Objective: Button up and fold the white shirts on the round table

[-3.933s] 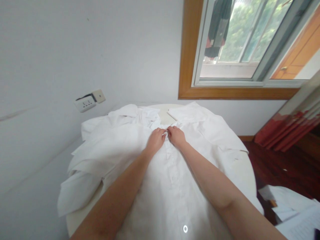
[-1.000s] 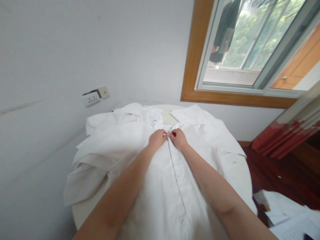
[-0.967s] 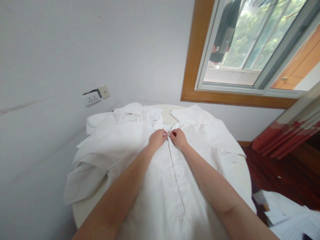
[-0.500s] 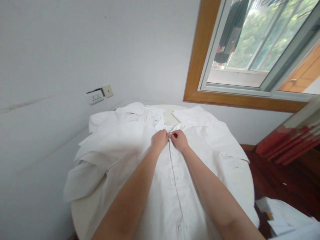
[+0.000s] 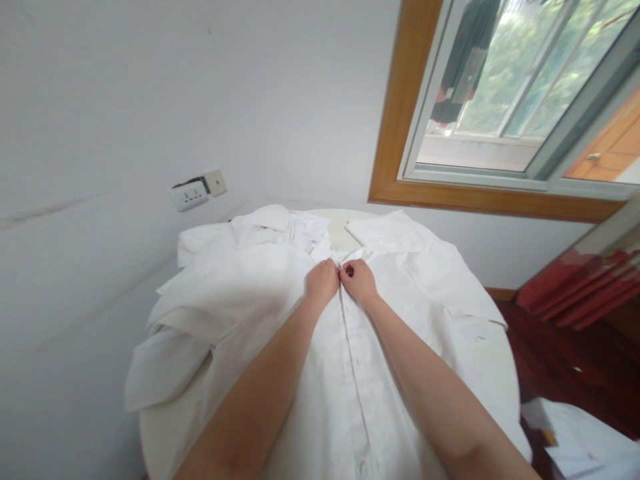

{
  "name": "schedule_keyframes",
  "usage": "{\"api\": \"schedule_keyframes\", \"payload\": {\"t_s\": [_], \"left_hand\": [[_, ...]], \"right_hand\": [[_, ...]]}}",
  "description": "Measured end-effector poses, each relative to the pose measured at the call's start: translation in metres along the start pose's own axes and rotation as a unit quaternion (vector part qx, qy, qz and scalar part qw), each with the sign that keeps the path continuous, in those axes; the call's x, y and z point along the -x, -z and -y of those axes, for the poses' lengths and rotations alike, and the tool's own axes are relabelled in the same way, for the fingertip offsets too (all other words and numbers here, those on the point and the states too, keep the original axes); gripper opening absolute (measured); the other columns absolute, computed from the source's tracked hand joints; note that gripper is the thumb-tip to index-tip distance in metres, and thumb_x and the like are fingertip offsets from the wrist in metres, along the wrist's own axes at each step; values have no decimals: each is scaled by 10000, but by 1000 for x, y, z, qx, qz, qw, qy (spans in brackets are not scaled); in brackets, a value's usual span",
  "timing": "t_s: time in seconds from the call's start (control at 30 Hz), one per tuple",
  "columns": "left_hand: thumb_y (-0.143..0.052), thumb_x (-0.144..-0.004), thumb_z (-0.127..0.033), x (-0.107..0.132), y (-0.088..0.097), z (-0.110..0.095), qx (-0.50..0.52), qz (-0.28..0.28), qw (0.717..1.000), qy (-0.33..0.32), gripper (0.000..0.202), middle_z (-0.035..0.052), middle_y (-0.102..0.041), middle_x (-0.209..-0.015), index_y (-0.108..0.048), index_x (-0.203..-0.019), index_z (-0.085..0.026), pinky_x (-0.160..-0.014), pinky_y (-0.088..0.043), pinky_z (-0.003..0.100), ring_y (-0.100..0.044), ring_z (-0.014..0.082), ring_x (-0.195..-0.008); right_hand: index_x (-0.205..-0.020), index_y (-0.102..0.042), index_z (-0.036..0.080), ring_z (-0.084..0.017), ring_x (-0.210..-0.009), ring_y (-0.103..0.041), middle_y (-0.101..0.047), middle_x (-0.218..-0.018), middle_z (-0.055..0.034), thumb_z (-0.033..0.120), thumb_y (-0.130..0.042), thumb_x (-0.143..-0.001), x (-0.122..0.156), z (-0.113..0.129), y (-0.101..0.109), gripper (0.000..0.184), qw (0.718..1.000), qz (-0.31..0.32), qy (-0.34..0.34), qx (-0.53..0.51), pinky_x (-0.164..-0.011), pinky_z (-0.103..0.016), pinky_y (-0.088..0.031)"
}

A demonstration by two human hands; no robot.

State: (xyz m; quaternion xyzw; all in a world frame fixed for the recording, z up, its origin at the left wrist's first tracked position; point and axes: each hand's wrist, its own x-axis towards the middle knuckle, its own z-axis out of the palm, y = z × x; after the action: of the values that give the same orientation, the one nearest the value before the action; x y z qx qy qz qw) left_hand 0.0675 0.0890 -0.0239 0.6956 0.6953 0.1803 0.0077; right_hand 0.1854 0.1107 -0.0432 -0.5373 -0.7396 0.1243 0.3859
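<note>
A white button-up shirt [image 5: 320, 373] lies spread on a round cream table [image 5: 340, 233], its buttoned front running toward me. Near the collar, my left hand [image 5: 323, 280] pinches the front edge of the shirt. My right hand [image 5: 359, 279] meets it there, thumb and fingers closed on the same placket beside the left fingertips. The small spot between the two hands is mostly hidden, so a button there cannot be made out. Further down the placket, a few buttons show.
More white cloth [image 5: 235, 233] is heaped at the table's left and far side. A socket [image 5: 190, 196] is on the wall behind. A wood-framed window [image 5: 387, 190] is at the upper right, above a red curtain [image 5: 575, 287]. White papers or cloth [image 5: 585, 433] lie low at the right.
My fingertips have drawn slightly closer together at the collar, covering more of the cloth bunched between them. The shirt stays in place; the view has shifted a little.
</note>
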Motion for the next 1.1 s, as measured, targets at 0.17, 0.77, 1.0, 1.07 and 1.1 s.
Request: {"api": "schedule_keyframes", "payload": {"t_s": [0.17,0.77,1.0,1.07,1.1], "left_hand": [[-362,-943,-263,1,3,-3,-25,13,1000,-3,242,118,-657,-1005,-566,-1028,-165,-771,-462,283,-643,206,-939],[-436,-906,-416,-10,0,14,117,-11,992,36,304,30,-723,-895,-672,-867,-227,-654,-415,246,-638,169,-806],[-439,-901,-396,-12,1,13,137,-4,989,58,294,32,-726,-935,-682,-913,-230,-690,-428,239,-640,168,-849],[-444,-895,-387,-13,1,13,137,-2,989,61,287,32,-725,-942,-685,-908,-233,-700,-431,244,-640,174,-867],[-446,-892,-384,-13,1,13,138,-1,988,62,284,33,-724,-941,-687,-903,-233,-701,-432,247,-640,177,-871]], "right_hand": [[-770,-629,173,-165,-764,-517,-578,-744,-36,214,-588,-782,0,-1,-3,60,1000,-4,8,10,-716,-264,-387],[-866,-699,154,-182,-868,-550,-641,-857,-69,180,-523,-860,-4,-12,0,179,998,3,9,-69,-819,-279,-401],[-885,-686,170,-179,-879,-544,-618,-875,-63,168,-487,-872,0,-1,6,199,994,-41,59,-85,-828,-282,-421],[-888,-687,171,-178,-884,-545,-615,-878,-63,168,-495,-871,1,1,5,193,994,-38,65,-79,-822,-278,-424],[-885,-690,169,-178,-882,-547,-617,-873,-64,167,-504,-867,1,1,4,186,995,-32,62,-75,-818,-277,-424]]}}
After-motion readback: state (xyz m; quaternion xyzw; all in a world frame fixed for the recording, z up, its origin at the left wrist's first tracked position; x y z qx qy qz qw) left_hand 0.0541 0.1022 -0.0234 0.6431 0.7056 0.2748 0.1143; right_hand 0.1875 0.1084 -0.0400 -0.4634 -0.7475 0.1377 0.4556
